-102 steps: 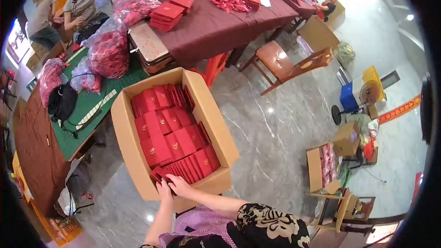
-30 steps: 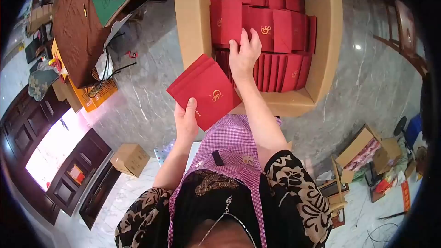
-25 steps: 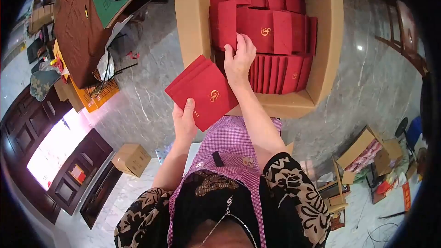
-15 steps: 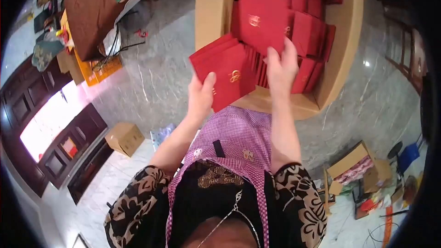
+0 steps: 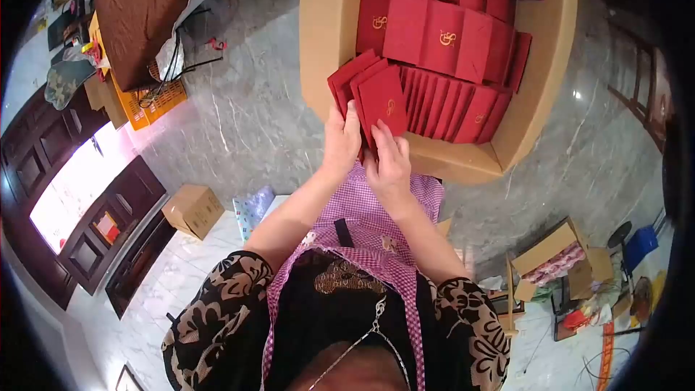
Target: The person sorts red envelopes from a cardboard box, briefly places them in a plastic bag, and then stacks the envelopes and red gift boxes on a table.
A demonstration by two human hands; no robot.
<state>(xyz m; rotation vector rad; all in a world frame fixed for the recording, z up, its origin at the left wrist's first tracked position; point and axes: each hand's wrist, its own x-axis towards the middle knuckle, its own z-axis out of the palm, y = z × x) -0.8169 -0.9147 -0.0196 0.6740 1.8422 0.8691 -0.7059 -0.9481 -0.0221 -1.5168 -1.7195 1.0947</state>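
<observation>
A small stack of flat red packets [image 5: 381, 101] with gold print, looking like envelopes, is between my two hands at the near left edge of a cardboard box. Its upper ends fan slightly apart. My left hand [image 5: 342, 141] grips the stack from the left, thumb along its side. On the lower right, my right hand [image 5: 389, 166] presses its fingers against the front packet. Inside the box, rows of similar red packets [image 5: 443, 38] stand packed on edge, several showing a gold emblem.
The open cardboard box [image 5: 539, 98] fills the upper middle. A table with a brown cover [image 5: 123, 22] stands upper left, above an orange carton [image 5: 161, 105]. A closed carton [image 5: 193, 210] sits on the floor at left. An open carton [image 5: 554, 257] and clutter lie lower right.
My right hand has come back from over the box to the stack in my left hand. The stack has turned more upright and shifted right. The lone packet over the rows is no longer there.
</observation>
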